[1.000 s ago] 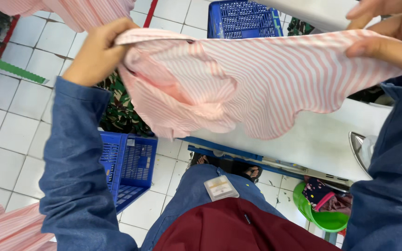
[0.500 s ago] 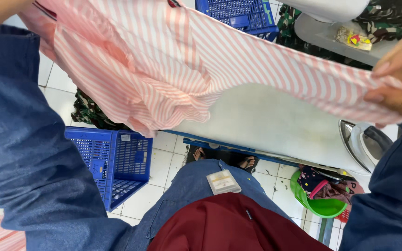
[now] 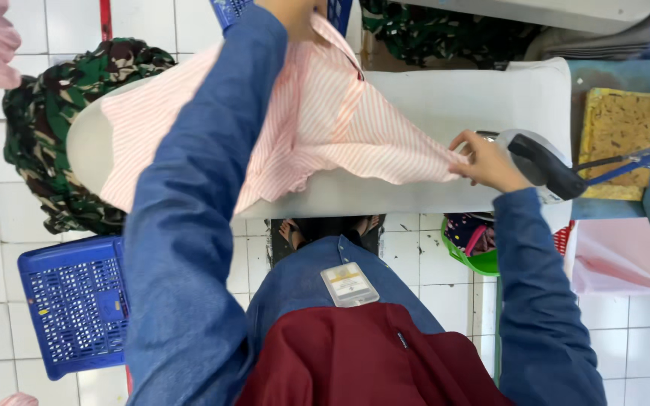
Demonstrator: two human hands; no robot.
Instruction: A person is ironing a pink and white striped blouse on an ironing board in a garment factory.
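A pink-and-white striped shirt point(image 3: 317, 128) is stretched over a white ironing board point(image 3: 445, 105). My left hand point(image 3: 295, 13), at the top of the view, is closed on the shirt's upper edge and lifts it. My right hand point(image 3: 487, 159) pinches the shirt's right end just above the board, close to the iron point(image 3: 539, 162) that rests at the board's right end. The shirt's left part lies flat on the board, partly hidden behind my left sleeve.
A camouflage garment point(image 3: 47, 143) hangs off the board's left end. On the tiled floor stand a blue plastic basket point(image 3: 73, 301) at the left, a green bowl point(image 3: 479, 252) under the board and a pink tub point(image 3: 618, 256) at the right. A yellow sponge pad point(image 3: 615, 139) lies beside the iron.
The shirt has come down from in front of me onto the board. My left hand rose to the top; my right hand dropped to the board beside the iron.
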